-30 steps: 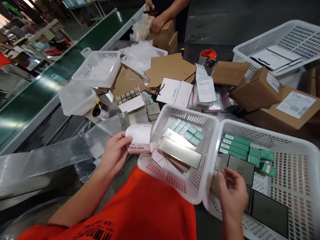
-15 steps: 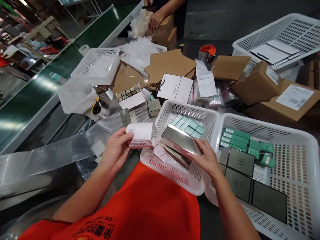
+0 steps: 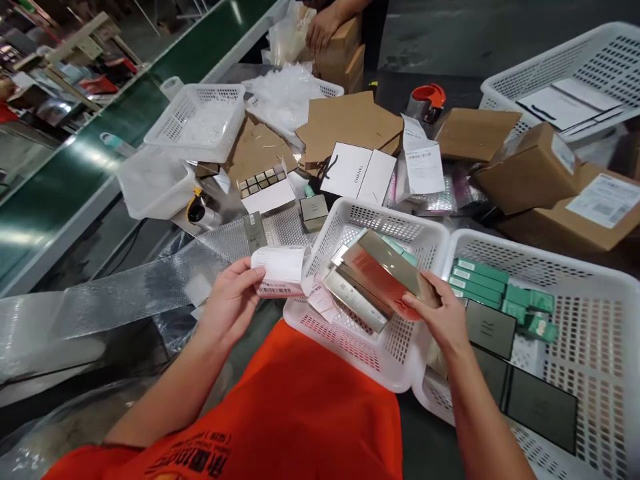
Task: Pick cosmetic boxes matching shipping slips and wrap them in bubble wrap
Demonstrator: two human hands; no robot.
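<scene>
The right hand [image 3: 443,313] is closed only to the width of a shiny long box [image 3: 385,267], with thumb and fingers on two sides of its end. Compared with a moment earlier, this box is more tilted, and a lower box [image 3: 353,297] shows its label; for the work, this means that this label is less covered. The held box extends from the grip toward the left, over the near basket [image 3: 390,370]; whether it touches the lower box is unclear. Left of it, the left hand [image 3: 235,287] pinches a printed slip [image 3: 280,263]. Right of the grip, the second basket [image 3: 600,320] contains green boxes [image 3: 480,283]. Farther lies a white bag [image 3: 350,170]; beyond it, a co-worker's hand [image 3: 323,30] rests on cardboard [image 3: 337,57].
</scene>
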